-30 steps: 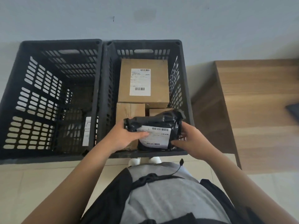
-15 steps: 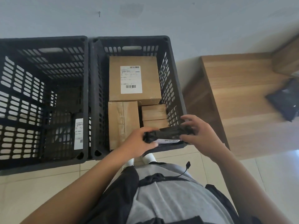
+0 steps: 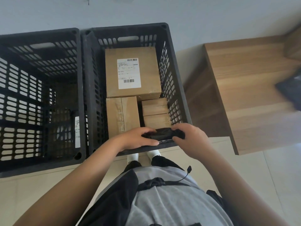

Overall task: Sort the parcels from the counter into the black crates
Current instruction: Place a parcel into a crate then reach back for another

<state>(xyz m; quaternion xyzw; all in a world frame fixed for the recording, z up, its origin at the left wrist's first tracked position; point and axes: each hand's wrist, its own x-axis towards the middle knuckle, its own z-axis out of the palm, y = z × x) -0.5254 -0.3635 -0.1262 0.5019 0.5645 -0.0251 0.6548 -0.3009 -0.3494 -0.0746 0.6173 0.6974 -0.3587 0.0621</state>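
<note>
Both hands hold a small black plastic parcel edge-on over the near rim of the right black crate. My left hand grips its left end, my right hand grips its right end. In that crate lie a large cardboard box with a white label, a taped cardboard box and a smaller stacked box. The left black crate holds a dark parcel with a white label, seen through the mesh wall.
A wooden counter stands to the right of the crates, with a blurred dark parcel at its right edge. A pale wall runs behind the crates. Beige tiled floor lies around my feet.
The black parcel has been tipped from label-up to edge-on and lowered to the right crate's near rim. The camera has tilted further down and to the right.
</note>
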